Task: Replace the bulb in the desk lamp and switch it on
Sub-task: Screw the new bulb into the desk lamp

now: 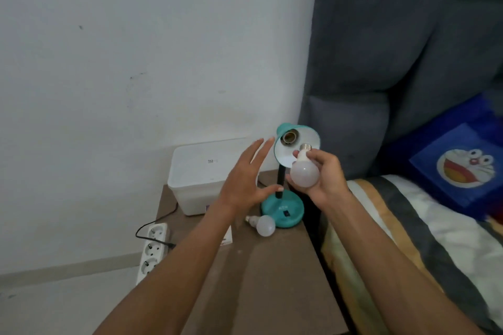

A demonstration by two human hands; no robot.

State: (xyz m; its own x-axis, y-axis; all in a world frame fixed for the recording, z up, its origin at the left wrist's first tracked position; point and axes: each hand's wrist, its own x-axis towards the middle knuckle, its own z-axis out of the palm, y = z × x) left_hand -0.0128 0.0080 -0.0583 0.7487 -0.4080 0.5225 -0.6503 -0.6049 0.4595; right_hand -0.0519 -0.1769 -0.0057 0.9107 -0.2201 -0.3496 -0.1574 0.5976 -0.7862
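Observation:
A teal desk lamp [283,211] stands on a brown bedside table [261,280], its shade [304,139] tipped toward me. The brass socket [288,138] inside the shade has nothing in it. My right hand [325,174] grips a white bulb [304,173] just below the shade, metal screw base pointing up at the socket. My left hand [245,177] hovers open to the left of the shade, fingers spread, touching nothing. A second white bulb [263,224] lies on the table by the lamp's base. A black switch [286,213] sits on the base.
A white lidded box [201,171] stands at the back of the table against the wall. A white power strip [152,247] with a black cable lies on the floor to the left. A bed with a striped blanket [408,239] and a blue cartoon pillow [462,168] borders the table's right side.

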